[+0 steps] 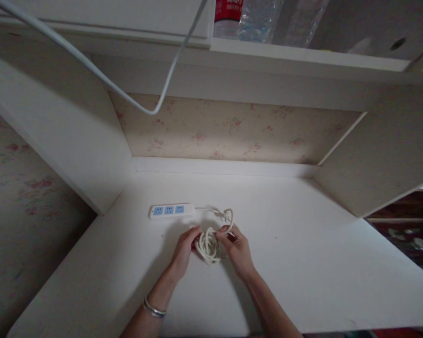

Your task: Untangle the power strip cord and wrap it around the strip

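Note:
Between my hands is a coiled white power cord [208, 249], its loops bunched together. My left hand [186, 246] grips the coil's left side, fingertips partly hidden behind it. With thumb and fingers pinched, my right hand [237, 248] holds a strand at the coil's upper right. A loop of cord rises above that hand, close to what looks like the plug [227, 217]. The white power strip [172, 211], with three blue sockets, lies on the desk up and left of my hands. Its cord runs right toward the loop.
The white desk [296, 272] has side panels left [56, 117] and right [384, 150]. Overhead, a shelf [303, 54] holds a bottle with a red label [228, 11] and clear plastic packaging [259, 21]. A bent white cable or rod [127, 97] hangs at upper left.

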